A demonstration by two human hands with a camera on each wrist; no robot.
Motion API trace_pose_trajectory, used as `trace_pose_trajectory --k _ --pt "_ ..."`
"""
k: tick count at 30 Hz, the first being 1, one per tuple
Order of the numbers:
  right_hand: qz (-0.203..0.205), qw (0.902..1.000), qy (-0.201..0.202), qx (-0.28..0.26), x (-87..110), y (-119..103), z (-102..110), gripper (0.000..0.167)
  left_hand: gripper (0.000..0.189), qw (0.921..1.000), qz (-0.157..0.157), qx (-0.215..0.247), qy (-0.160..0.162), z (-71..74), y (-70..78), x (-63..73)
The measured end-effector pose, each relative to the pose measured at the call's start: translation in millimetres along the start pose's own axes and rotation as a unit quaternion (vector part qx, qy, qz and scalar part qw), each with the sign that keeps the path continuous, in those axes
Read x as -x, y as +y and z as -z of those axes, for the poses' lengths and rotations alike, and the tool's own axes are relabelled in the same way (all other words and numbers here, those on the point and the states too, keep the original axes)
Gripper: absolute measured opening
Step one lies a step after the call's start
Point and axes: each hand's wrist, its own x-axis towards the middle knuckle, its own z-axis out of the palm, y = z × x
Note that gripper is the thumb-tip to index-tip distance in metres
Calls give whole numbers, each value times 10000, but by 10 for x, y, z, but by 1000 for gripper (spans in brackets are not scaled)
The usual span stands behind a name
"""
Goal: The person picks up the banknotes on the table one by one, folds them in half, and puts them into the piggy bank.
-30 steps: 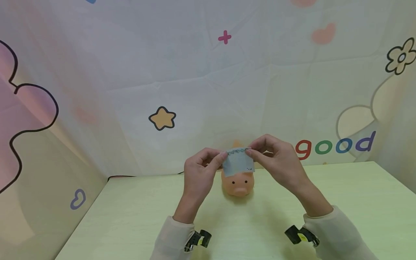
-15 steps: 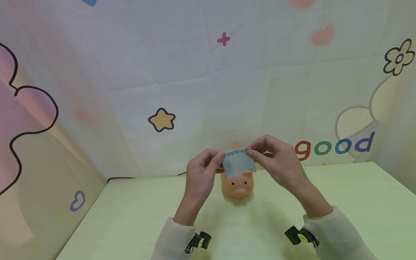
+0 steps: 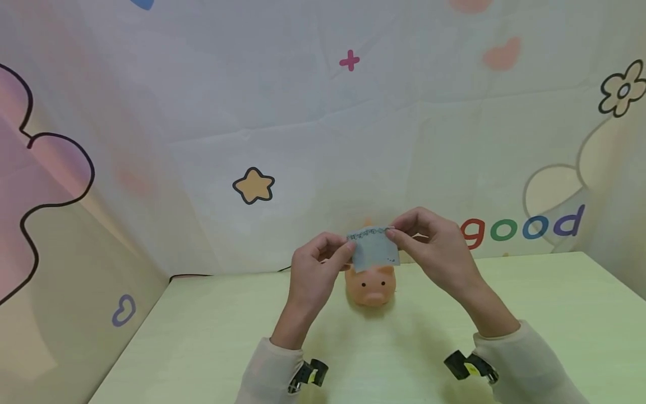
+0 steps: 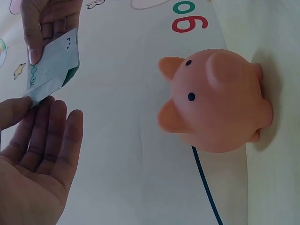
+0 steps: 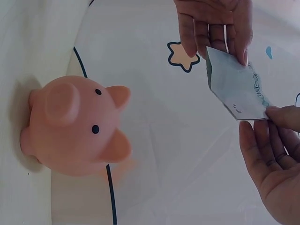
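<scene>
Holding or adjusting the folded paper [image 3: 375, 251] looks like the step in hand. In the head view, the left hand [image 3: 314, 272] pinches its edge at nine o'clock, and the right hand [image 3: 441, 252] pinches its corner towards two. How many layers it has is hard to tell. The next move probably calls for light, even fingers. At six o'clock below the paper, apart from it, a toy pig [image 3: 370, 290] stands on the table [image 3: 222, 331].

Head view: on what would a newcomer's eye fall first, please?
Probably the pink pig figure on the table, facing the camera. Above it in the picture, the left hand and right hand pinch a pale paper. At right, colourful letters on the backdrop read "good".
</scene>
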Motion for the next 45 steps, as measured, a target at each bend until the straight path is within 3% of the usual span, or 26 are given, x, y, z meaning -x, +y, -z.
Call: trace_pose_trajectory --k 9,17,24,32,39,45 --pt "-1 10000 2 35 2 0 3 12 11 9995 -289 -135 41 9 19 -1" --pt "-66 9999 76 80 7 9 31 14 11 9988 40 -448 -174 7 10 11" --pt "-90 9999 81 6 7 9 32 14 7 9971 -178 -726 -158 -10 14 6" --pt "-84 9997 142 189 10 7 54 15 10 9971 199 -443 -582 -22 6 11" --pt "-126 9996 135 228 5 9 63 15 9 9974 144 -333 -620 -34 -12 16" --pt "-105 9996 150 221 -4 19 82 15 9 9970 289 -128 -711 -28 -6 12"
